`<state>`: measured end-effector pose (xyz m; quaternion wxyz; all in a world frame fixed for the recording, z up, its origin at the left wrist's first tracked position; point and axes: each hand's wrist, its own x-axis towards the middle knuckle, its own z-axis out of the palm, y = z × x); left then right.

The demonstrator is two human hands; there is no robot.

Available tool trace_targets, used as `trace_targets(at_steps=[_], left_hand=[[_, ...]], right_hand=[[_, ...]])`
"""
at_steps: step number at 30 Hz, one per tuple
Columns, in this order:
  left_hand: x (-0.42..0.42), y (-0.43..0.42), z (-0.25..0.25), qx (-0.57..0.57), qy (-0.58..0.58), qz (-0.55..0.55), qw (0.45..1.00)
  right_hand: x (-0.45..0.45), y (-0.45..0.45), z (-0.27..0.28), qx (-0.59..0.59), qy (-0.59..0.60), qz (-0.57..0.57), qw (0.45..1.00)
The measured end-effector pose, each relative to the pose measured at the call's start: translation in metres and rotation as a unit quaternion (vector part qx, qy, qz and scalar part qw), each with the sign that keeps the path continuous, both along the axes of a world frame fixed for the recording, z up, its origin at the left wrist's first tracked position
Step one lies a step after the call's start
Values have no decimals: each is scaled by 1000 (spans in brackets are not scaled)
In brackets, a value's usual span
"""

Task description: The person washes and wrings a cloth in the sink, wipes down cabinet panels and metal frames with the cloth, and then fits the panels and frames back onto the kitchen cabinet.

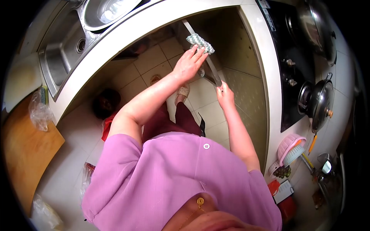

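A grey-and-white striped cloth (200,43) is draped over the narrow top edge of what looks like an open cabinet door (212,70), seen nearly edge-on. My left hand (189,63) presses the cloth against that edge, its fingers laid over the cloth and the thumb hidden. Nearer my body, my right hand (225,94) is closed round the near end of the same edge. Below my hands, the tiled floor (152,59) and my slippered foot (183,90) show.
A white counter edge (154,19) curves around in front of me. On the left are a steel sink (63,57), a metal basin (108,13) and a wooden board (29,150). The gas stove (275,50) on the right carries a lidded pan (320,106); plastic baskets (290,148) stand closer.
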<state>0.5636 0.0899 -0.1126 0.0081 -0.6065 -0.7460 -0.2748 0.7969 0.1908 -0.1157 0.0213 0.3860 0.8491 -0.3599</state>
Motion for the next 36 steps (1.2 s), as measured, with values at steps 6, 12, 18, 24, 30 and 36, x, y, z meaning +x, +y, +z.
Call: trace_targets(at_steps=[6,12,18,24,30,36], left_hand=[[-92,35,23,-132,-36,140,981],[-41,30,-9,-9,-24,160,987],[88,-9,-15,-21,-101,23,994],[145,-37,-1,2,-467,-42,884],[88,-33,17,130,-717,125,673],[49,19,26,3,-324,67,944]], right_hand=[[-5,-14,8,19,5,2,1000],[-3,-20,2,15,-2,16,1000],[-3,-3,11,-32,-10,22,999],[13,21,1,-306,49,-25,950],[-11,26,4,-294,65,-158,940],[-56,5,25,-377,208,-313,846]])
